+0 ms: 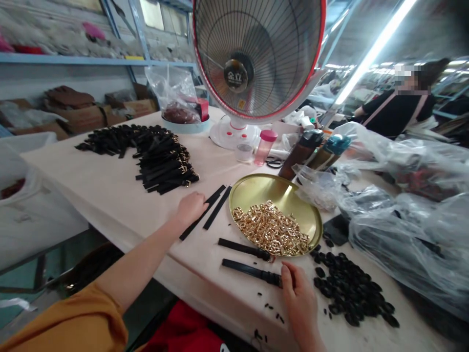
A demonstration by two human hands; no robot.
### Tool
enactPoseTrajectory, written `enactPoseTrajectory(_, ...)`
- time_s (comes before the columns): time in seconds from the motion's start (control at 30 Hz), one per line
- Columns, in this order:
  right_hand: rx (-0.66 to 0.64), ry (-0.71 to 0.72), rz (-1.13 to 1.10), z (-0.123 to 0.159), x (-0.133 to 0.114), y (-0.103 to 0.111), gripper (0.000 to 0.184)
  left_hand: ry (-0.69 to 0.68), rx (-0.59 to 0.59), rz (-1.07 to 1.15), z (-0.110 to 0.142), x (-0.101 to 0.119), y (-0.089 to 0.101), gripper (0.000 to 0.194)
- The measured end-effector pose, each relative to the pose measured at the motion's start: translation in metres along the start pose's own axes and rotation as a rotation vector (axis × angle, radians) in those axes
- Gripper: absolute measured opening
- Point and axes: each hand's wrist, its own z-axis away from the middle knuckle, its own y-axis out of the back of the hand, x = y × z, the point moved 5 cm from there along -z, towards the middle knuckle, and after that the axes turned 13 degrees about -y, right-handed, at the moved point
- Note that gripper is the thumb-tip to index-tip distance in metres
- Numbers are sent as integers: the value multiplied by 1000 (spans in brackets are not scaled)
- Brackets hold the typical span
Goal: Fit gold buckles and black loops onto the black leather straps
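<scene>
My left hand [192,209] is closed on a thin black strap [192,227] lying slantwise on the table, its fingertips at the strap's middle. A second plain black strap [217,208] lies just right of it. Near the front edge, my right hand [299,293] pinches the right end of another black strap [252,271]; its fingers hide that end. Above it lies a black strap with a small buckle [244,248], touching or close to the tray's rim. Gold buckles [271,227] are heaped in the round gold tray [245,185].
Black oval pieces [353,288] are piled at the right, beside plastic bags [399,244]. Finished-looking buckled straps [161,156] form a heap at the left. A round heater [238,124], a pink-lidded cup [266,146] and scissors [274,162] stand behind. A person [397,110] is in the background.
</scene>
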Motion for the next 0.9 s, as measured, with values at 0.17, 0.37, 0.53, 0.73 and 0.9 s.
enactPoseTrajectory(0.17, -7, 26, -62, -3, -7, 0, 24, 63, -21, 40, -10, -21, -4, 18)
enactPoseTrajectory(0.37, 36, 34, -117, 0, -17, 5, 22, -18, 143, 338, 5, 29, 17, 33)
enactPoseTrajectory(0.53, 138, 70, -144, -7, -9, 31, 21, -185, -251, 930, 41, 109, 9, 30)
enactPoseTrajectory(0.73, 302, -62, 220, -45, 34, 95, 24, -102, -674, 1286, 99, 174, -22, 21)
enactPoseTrajectory(0.9, 278, -113, 368, -76, 49, 117, 24, -11, -748, 1476, 110, 190, -34, 34)
